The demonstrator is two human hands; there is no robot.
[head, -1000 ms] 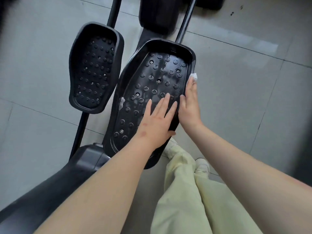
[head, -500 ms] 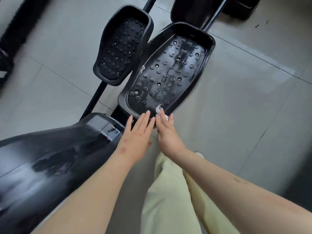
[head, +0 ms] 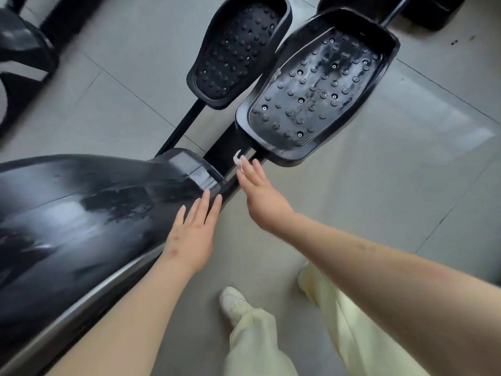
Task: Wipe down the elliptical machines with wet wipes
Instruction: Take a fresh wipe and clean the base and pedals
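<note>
The black elliptical's wet, studded near pedal (head: 317,88) sits at upper right, with the second pedal (head: 238,50) to its left. My right hand (head: 260,191) lies with straight fingers on the black rail (head: 230,185) just below the near pedal. It presses a small white wet wipe (head: 238,159) that peeks out at its fingertips. My left hand (head: 195,232) is flat, and its fingertips touch the edge of the glossy black housing (head: 81,213), which shows wet streaks.
Part of another black machine (head: 24,50) stands at upper left and a black base (head: 433,12) at the top right. Grey floor tiles (head: 406,172) spread to the right. My pale green trouser legs and a white shoe (head: 233,299) are below my hands.
Both hands have come back off the near pedal. The right hand slid the wipe down onto the rail, and the left moved to the housing's edge. The view has shifted left.
</note>
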